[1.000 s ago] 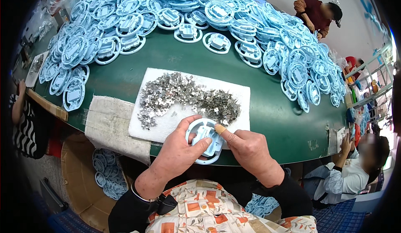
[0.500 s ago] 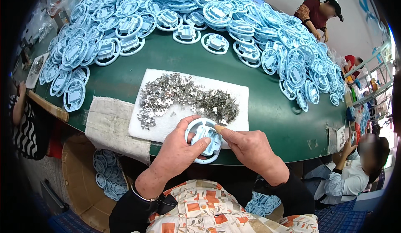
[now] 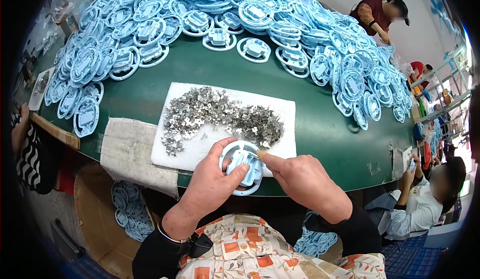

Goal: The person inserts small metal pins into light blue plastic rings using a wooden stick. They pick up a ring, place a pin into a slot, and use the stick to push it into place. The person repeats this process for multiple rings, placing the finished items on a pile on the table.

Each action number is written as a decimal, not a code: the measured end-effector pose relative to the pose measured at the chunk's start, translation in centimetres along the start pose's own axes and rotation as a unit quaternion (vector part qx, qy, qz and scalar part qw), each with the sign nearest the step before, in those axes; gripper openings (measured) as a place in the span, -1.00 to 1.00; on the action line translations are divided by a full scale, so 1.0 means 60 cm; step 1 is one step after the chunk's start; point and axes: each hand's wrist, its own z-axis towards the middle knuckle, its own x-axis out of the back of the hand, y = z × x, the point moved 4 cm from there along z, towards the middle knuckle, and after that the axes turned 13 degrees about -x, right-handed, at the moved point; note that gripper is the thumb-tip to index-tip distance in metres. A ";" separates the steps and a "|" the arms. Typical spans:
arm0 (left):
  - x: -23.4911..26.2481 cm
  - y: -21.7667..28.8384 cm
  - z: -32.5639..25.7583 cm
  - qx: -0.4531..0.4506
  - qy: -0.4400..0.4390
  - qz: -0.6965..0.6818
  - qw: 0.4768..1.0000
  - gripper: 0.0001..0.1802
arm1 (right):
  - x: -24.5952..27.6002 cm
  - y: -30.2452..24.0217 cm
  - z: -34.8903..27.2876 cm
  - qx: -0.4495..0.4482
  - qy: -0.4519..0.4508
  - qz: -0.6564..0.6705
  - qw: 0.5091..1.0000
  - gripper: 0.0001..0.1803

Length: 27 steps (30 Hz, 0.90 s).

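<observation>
Upright above the table's near edge, a light-blue plastic steering-wheel-shaped part (image 3: 247, 175) shows its ring and boxy recessed centre. My left hand (image 3: 210, 179) is closed round its left side, thumb across the centre and fingers behind. From the right, my right hand (image 3: 302, 176) presses a tan-covered fingertip on the part's upper right, by the inner edge of the ring. Its other fingers are curled under, and whether a small piece is pinched there is hidden. Just beyond lie small silvery metal clips (image 3: 197, 111), heaped on a white foam sheet (image 3: 162, 151).
Piles of the same blue parts (image 3: 255, 11) line the far side of the green table (image 3: 210, 71). A cloth pad (image 3: 132, 146) hangs over the near edge. A cardboard box (image 3: 95, 214) with blue parts stands below left. Other people (image 3: 422, 194) sit or stand around.
My right hand has rolled a little, its fingertip staying at the part's upper right. My left hand keeps its hold. The view has shifted slightly, and the co-worker at right has raised a blue part.
</observation>
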 end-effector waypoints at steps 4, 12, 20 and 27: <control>-0.001 0.005 0.000 -0.001 0.010 0.008 1.000 -0.34 | 0.000 -0.009 0.000 -0.008 -0.003 -0.026 1.000 -0.52; 0.000 0.006 0.002 0.005 -0.005 -0.044 0.999 -0.34 | 0.008 0.009 -0.010 -0.027 0.062 0.101 0.993 -0.56; 0.001 0.007 0.001 -0.001 -0.007 0.007 1.000 -0.35 | -0.008 -0.001 -0.006 0.005 0.057 0.040 0.998 -0.58; -0.003 0.010 -0.001 0.001 -0.007 -0.007 1.000 -0.34 | 0.004 -0.008 0.001 0.000 0.040 0.001 0.999 -0.63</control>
